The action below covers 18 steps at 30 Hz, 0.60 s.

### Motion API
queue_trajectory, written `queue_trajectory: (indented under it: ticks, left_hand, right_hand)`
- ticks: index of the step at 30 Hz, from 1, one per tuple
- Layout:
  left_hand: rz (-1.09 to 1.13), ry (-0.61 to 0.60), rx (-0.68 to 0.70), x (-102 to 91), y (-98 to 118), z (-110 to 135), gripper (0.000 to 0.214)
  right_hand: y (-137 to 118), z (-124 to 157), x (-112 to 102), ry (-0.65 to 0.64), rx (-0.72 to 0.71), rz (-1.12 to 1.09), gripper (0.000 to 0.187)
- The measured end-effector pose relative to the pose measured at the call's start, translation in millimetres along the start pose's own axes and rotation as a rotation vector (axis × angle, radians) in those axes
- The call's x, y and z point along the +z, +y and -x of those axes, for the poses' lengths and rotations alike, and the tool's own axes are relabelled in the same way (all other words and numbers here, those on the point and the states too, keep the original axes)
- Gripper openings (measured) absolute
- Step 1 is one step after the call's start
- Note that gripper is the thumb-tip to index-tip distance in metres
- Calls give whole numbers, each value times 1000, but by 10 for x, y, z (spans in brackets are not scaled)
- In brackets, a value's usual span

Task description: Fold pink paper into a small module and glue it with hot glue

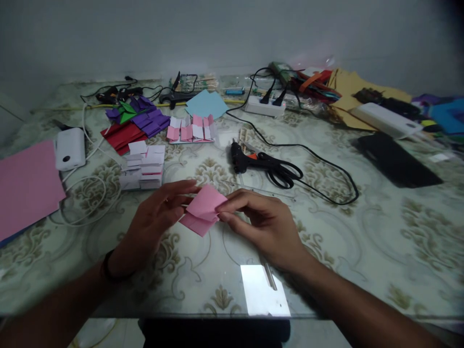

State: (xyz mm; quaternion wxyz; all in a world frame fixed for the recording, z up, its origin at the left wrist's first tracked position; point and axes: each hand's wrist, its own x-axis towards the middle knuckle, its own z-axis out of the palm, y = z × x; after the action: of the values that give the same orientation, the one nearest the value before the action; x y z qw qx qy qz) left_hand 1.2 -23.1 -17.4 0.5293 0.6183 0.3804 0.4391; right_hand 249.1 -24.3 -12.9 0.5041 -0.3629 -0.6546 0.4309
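A small folded pink paper [203, 209] is held just above the glass-topped table [380, 241], between both hands. My left hand [154, 222] holds its left edge with the fingers curled lightly against it. From the right, my right hand [261, 224] pinches the fold with thumb and forefinger. A dark band sits on my left wrist.
Behind the hands lie stacks of folded white-and-pink pieces [143, 164], more pink-white pieces [192, 129], purple and red folded papers [136, 121], a black glue gun [241, 157], scissors [281, 171] and a cord. A pink sheet [25, 186], white power bank [70, 148], power strip [264, 105] and black phone [393, 159] surround them.
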Motion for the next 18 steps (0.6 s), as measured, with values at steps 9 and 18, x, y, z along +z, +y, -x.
queue_trajectory:
  ticks: [9, 18]
  left_hand:
    - [-595, -10, 347, 88, 117, 27, 28]
    - [-313, 15, 109, 117, 166, 6, 12]
  right_hand:
    - [-11, 22, 15, -23, -26, 40, 6]
    - [18, 118, 105, -31, 51, -67, 20]
